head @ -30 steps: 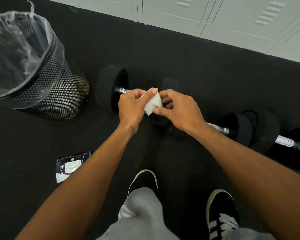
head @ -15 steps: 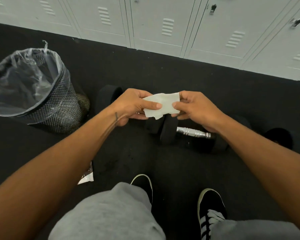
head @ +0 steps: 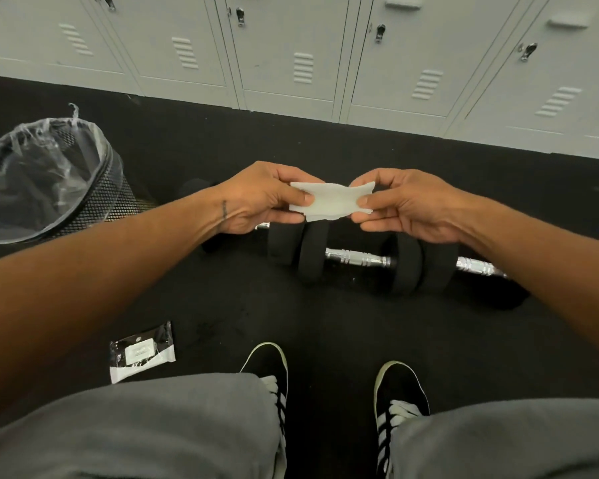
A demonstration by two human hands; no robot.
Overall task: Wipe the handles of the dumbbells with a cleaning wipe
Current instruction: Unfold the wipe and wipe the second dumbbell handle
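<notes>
White cleaning wipe point(head: 331, 202) held taut just above the middle dumbbell point(head: 358, 261), left hand point(head: 260, 198) and right hand point(head: 407, 205) each pinching one end. Likely spread flat to wrap the chrome handle point(head: 357, 260) below. Wipe packet point(head: 142, 352) lies nearer the person, left of that dumbbell.

This place is a gym locker room. A row of grey metal lockers point(head: 291, 53) with vent slots and small latch handles stands along the far wall. The floor point(head: 325, 323) is black rubber matting, as gyms use. Dumbbells point(head: 357, 259) with black round weights and chrome handles lie on this floor. At the left stands a black mesh waste bin point(head: 94, 198) with a clear plastic liner. A person in grey sweatpants and black sport shoes point(head: 400, 395) stands here.
</notes>
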